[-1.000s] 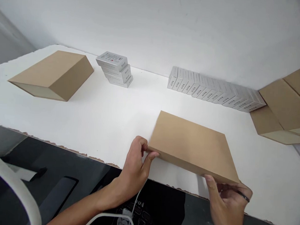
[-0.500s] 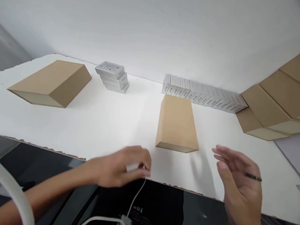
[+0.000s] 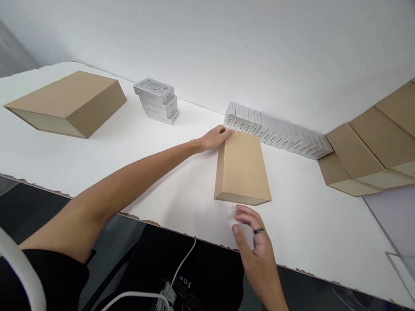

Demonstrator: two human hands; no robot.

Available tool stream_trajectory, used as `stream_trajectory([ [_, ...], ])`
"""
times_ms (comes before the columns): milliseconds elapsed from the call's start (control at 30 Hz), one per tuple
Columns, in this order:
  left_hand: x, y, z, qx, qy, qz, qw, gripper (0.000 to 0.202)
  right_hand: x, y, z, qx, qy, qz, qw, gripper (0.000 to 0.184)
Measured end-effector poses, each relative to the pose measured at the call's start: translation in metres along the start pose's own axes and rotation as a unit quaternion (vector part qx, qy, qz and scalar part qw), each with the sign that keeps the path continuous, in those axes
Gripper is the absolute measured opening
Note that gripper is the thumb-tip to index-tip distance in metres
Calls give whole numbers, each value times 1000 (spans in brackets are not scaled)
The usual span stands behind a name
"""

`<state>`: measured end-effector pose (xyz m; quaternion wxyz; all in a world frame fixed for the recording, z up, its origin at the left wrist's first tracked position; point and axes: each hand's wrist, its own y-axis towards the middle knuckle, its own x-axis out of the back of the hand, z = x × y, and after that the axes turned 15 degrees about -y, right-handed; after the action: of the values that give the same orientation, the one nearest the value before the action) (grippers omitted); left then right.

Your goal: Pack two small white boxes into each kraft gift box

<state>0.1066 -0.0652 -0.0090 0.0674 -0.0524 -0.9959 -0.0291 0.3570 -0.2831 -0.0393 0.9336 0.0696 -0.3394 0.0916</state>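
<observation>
A brown cardboard box point(image 3: 246, 166) lies on the white table in the middle, its pale end facing me. My left hand point(image 3: 217, 137) reaches to the far left corner of this box, fingers curled and closed against it, the fingertips partly hidden. Just in front of the box's near end is my right hand point(image 3: 254, 240), fingers apart and bent, holding nothing; a dark ring is on one finger. Behind the box, a long row of small silver-white boxes point(image 3: 280, 133) stands against the wall.
A larger brown box point(image 3: 64, 94) lies at the left. Near it is a short stack of small silver-white boxes point(image 3: 156, 100). Several brown boxes point(image 3: 373, 149) are piled at the right. A white cable point(image 3: 184, 262) hangs below the table's rough front edge.
My left hand has moved forward from the table's front edge to the far left corner of the middle box. My right hand has shifted left, to the box's near end.
</observation>
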Motion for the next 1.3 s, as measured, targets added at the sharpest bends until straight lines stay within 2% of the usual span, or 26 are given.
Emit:
stream_trajectory([
  [100,8,-29,-1,20,7,-6,1000,46,13,4,-18,-83,9,-29,996,47],
  [233,18,-98,-2,27,29,-9,999,46,30,8,-41,-175,64,-125,975,68],
  [267,20,-118,-2,28,33,-1,999,45,34,7,-46,-202,87,-141,965,71],
  [333,23,-157,0,37,31,58,997,42,38,3,-54,-242,132,-142,951,75],
  [433,25,-203,3,53,36,119,991,42,38,-10,-61,-220,139,-125,957,75],
  [500,24,-221,5,59,58,133,988,46,37,-18,-61,-198,116,-117,966,74],
  [600,19,-232,7,40,102,126,986,45,36,-22,-53,-201,109,-130,965,77],
  [733,10,-232,11,32,123,136,982,45,39,-8,-45,-221,50,-295,928,71],
  [767,9,-231,12,34,131,133,982,48,39,-5,-46,-218,34,-315,923,72],
  [800,8,-231,13,35,141,122,982,51,40,-2,-48,-210,30,-302,929,73],
  [900,9,-232,18,21,173,88,981,59,44,-1,-59,-157,86,-176,968,76],
  [933,11,-232,19,12,186,88,979,59,46,-2,-63,-146,96,-177,969,76],
  [1033,16,-232,22,-23,216,107,970,53,52,-4,-68,-165,64,-304,936,74],
  [1067,16,-231,23,-37,220,106,969,49,53,-4,-67,-176,59,-307,933,74],
  [1100,16,-229,23,-51,219,100,969,45,51,-4,-66,-184,62,-271,943,75],
  [1167,12,-225,22,-73,202,80,973,36,45,-2,-60,-181,76,-162,967,76],
  [1200,7,-224,21,-78,190,65,977,32,41,-1,-57,-176,74,-130,973,75],
  [1233,2,-222,21,-80,177,44,980,29,36,0,-55,-170,63,-123,976,73],
  [1300,-11,-220,21,-74,156,-6,985,25,28,3,-52,-165,24,-155,974,68],
])
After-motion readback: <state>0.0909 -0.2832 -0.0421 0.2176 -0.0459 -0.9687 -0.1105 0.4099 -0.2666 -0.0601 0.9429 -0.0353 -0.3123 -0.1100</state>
